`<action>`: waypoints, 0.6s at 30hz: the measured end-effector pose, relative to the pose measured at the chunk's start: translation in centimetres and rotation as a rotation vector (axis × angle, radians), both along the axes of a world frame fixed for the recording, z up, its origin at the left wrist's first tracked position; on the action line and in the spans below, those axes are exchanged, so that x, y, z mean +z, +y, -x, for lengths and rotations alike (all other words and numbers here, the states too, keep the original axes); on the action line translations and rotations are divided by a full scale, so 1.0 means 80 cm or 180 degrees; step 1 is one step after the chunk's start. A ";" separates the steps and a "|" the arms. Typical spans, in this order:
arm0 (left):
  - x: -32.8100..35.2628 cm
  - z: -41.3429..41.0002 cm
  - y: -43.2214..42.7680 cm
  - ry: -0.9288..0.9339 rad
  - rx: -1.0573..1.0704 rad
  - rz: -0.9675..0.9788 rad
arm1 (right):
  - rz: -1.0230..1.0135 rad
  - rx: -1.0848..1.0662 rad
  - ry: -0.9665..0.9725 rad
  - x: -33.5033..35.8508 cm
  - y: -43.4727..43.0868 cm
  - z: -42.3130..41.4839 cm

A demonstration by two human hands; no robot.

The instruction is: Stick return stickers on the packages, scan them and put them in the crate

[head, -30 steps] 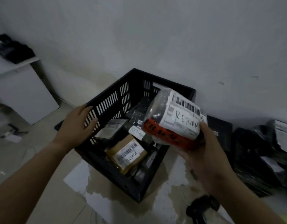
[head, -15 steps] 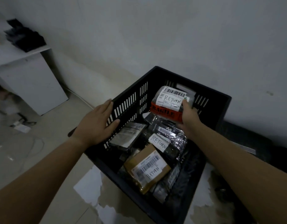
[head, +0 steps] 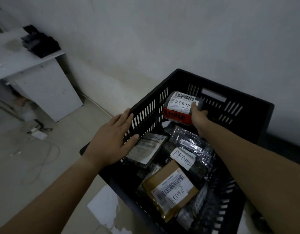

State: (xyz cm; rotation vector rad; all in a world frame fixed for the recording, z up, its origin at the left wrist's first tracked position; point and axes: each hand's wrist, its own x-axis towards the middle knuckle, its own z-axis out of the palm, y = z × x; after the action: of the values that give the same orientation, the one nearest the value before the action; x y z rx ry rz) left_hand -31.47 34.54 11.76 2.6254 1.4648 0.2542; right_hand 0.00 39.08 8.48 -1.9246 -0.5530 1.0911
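The right hand (head: pixel 199 115) wraps its fingers (head: pixel 194 105) round a stickered package (head: pixel 177 107) at the 12 o'clock end of the crate (head: pixel 250 114), probably to set it down. The left hand (head: pixel 112 139), flat-fingered, seemingly steadies the 9 o'clock rim.

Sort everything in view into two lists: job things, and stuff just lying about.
Job: crate; taped package gripped by right hand; brown parcel; flat package; left hand resting on the crate's rim.
Lying about: white cabinet; black tray on it; cables.

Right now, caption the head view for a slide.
Right hand holds a RETURN-labelled package inside the crate; left hand rests on the crate's side.
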 end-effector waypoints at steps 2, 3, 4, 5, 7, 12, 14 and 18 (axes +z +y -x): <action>-0.001 0.000 0.001 -0.0038 0.0003 -0.0004 | 0.0114 0.0214 0.0094 -0.004 0.004 -0.004; -0.002 0.000 0.001 -0.0044 0.0000 -0.0012 | 0.0135 0.0338 0.0159 -0.005 0.006 -0.005; -0.002 0.000 0.001 -0.0033 -0.0002 -0.0019 | 0.0153 0.0445 0.0198 -0.005 0.007 -0.007; -0.003 0.000 0.001 -0.0015 -0.0001 -0.0024 | 0.0158 0.0519 0.0223 -0.004 0.008 -0.007; -0.004 0.001 0.001 -0.0006 -0.0001 -0.0033 | 0.0151 0.0589 0.0227 -0.003 0.008 -0.008; -0.002 0.000 0.001 -0.0051 -0.0012 -0.0039 | 0.0087 0.0422 0.0156 -0.002 0.002 -0.010; -0.003 0.000 0.000 -0.0057 -0.0015 -0.0042 | -0.0003 0.0336 0.0116 0.002 -0.003 -0.009; -0.001 0.000 -0.001 -0.0090 -0.0020 -0.0096 | -0.0132 0.0213 -0.0076 0.033 -0.034 -0.006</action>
State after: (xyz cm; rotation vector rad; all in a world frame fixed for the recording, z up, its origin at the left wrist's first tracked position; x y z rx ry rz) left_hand -31.50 34.45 11.65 2.6382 1.4552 0.3141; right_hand 0.47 36.38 11.09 -1.8972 -0.6524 1.0917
